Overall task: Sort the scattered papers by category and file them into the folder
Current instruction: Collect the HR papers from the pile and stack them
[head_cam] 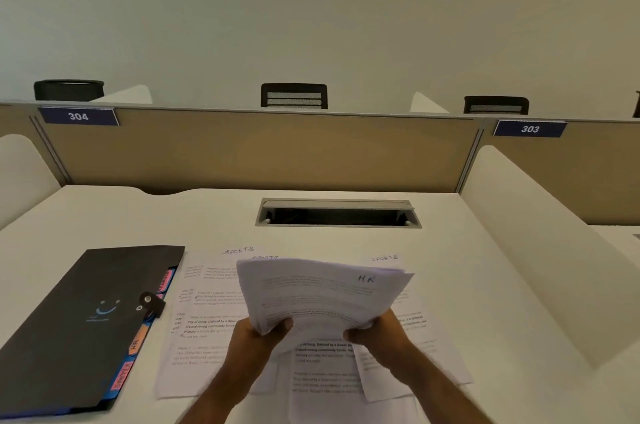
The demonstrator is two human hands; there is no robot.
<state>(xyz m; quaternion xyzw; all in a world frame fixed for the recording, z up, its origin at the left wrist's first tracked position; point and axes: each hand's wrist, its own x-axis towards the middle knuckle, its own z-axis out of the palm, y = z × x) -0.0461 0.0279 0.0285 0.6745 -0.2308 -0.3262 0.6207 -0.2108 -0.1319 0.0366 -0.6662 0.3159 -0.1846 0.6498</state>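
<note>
The left hand and right hand are gripping the near edge of a stack of papers, fingers curled under and thumbs on top, lifting it above the surface, probably so the top sheet, marked "HR", can be read and grouped. Beneath the stack, loose sheets are lying spread and overlapping, several headed "SPORTS", apparently still waiting to be gathered. The black folder is lying closed just left of them, its coloured tabs sticking out toward the sheets, which should be making the matching section easy to find.
</note>
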